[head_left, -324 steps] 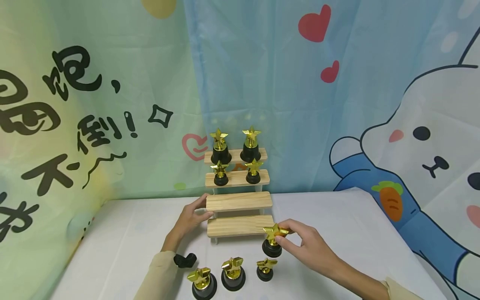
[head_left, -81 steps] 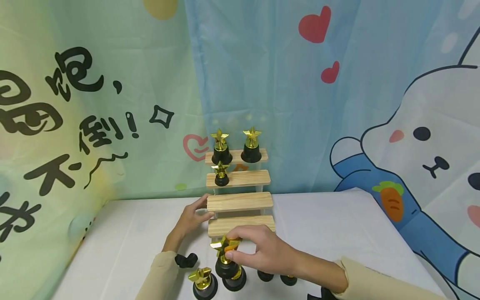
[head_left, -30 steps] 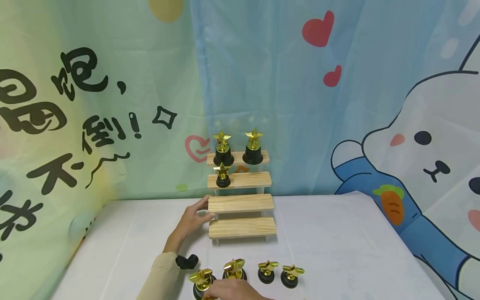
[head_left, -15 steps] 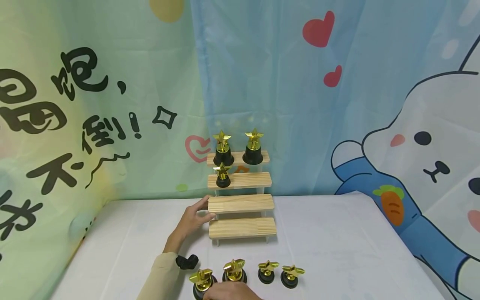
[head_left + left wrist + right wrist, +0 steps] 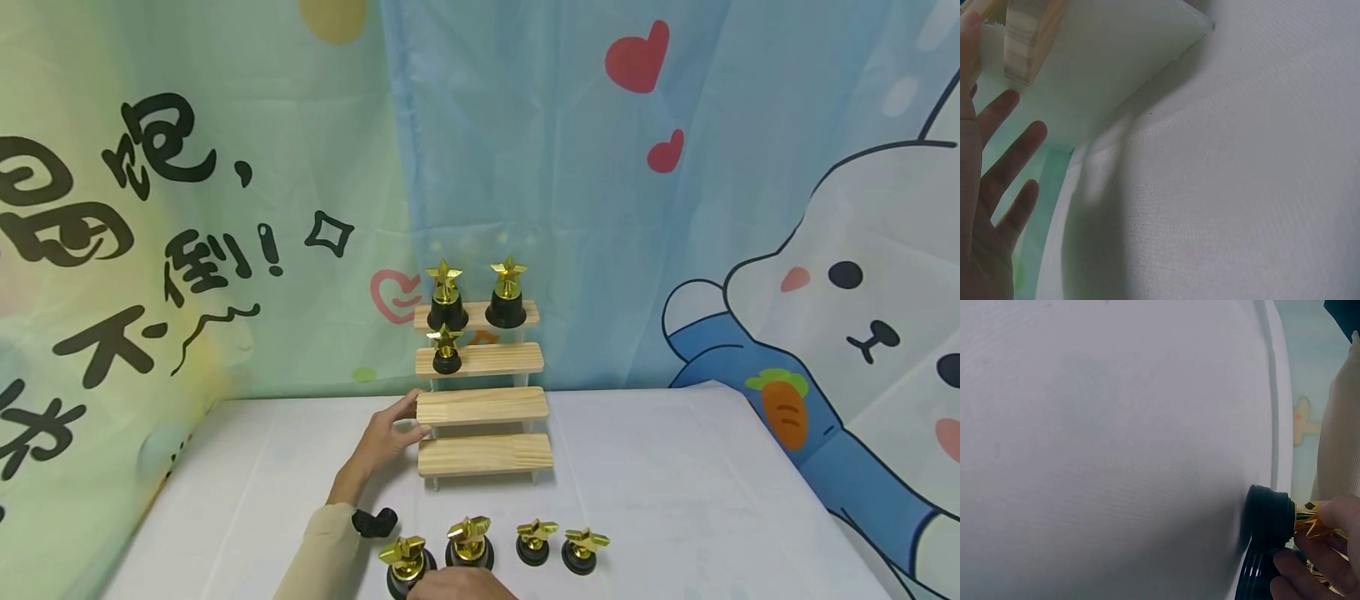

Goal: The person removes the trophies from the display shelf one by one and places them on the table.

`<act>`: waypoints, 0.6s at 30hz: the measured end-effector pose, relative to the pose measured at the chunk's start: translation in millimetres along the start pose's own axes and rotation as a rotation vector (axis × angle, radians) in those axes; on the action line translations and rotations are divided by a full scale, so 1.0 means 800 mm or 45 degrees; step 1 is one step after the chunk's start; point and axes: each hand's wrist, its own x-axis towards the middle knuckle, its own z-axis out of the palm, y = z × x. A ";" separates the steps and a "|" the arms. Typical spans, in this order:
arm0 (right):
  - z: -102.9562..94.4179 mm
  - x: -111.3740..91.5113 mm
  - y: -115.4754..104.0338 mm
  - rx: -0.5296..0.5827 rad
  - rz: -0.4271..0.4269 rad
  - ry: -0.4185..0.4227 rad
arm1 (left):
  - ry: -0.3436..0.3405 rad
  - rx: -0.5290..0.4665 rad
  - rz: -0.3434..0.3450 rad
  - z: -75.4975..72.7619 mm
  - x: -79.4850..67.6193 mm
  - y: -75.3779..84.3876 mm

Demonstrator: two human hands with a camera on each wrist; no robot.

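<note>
My left hand (image 5: 382,435) grips the left side of a four-tier wooden display stand (image 5: 483,454), thumb at the front; its other fingers (image 5: 1016,156) spread beside the pale side panel. Two star trophies stand on the top tier, a left one (image 5: 447,302) and a right one (image 5: 507,300). A smaller trophy (image 5: 446,357) is at the left of the tier below. At the front edge my right hand (image 5: 461,585) is partly out of frame. In the right wrist view it pinches the gold part of a black-based trophy (image 5: 1272,515), base at the cloth.
On the white tablecloth (image 5: 675,492) stand two larger trophies, one left (image 5: 405,567) and one beside it (image 5: 469,546), and two smaller ones, a nearer-centre one (image 5: 534,543) and a right one (image 5: 582,552). A printed curtain (image 5: 585,208) hangs behind the stand.
The small trophy at the second tier's right has left the stand. My right hand carried a trophy leftward and down to the front edge, then stayed nearly still. The left hand has kept its place.
</note>
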 end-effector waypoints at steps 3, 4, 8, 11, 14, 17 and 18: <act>0.001 0.001 0.002 -0.013 0.003 -0.006 | -0.004 -0.004 -0.001 0.000 0.001 0.000; 0.001 0.001 0.003 -0.016 0.006 -0.011 | -0.005 -0.004 0.000 0.000 0.001 0.000; 0.000 0.002 0.006 -0.033 0.006 -0.027 | -0.006 0.000 0.003 -0.001 0.001 0.000; 0.001 0.001 0.008 -0.031 0.017 -0.028 | -0.004 0.012 0.001 -0.001 0.001 -0.001; 0.001 -0.001 0.009 -0.029 0.032 -0.015 | -0.005 0.014 -0.003 -0.001 0.001 -0.001; 0.001 -0.003 0.010 -0.027 0.042 0.003 | -0.010 0.007 -0.003 -0.001 0.001 -0.001; 0.000 -0.003 0.010 -0.035 0.038 0.007 | -0.011 0.005 -0.004 -0.001 0.001 -0.001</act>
